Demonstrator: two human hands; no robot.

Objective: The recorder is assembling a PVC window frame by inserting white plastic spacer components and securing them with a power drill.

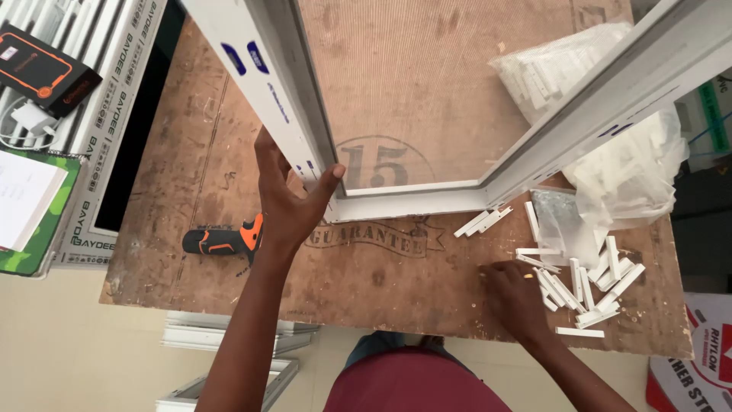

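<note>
A white plastic window frame (412, 202) lies tilted across a brown plywood table (381, 290). My left hand (286, 202) grips the frame's left bar near its lower corner, thumb on the inner edge. My right hand (515, 294) rests on the table, fingers down among several small white plastic strips (587, 286) scattered at the right. Whether it holds one is hidden. A few more strips (483, 222) lie just under the frame's bottom bar.
An orange and black power tool (225, 239) lies left of my left wrist. Clear bags of white parts (633, 172) sit at the right. White frame profiles (107, 114), a black box (42, 70) and a notebook (27, 202) lie at the left.
</note>
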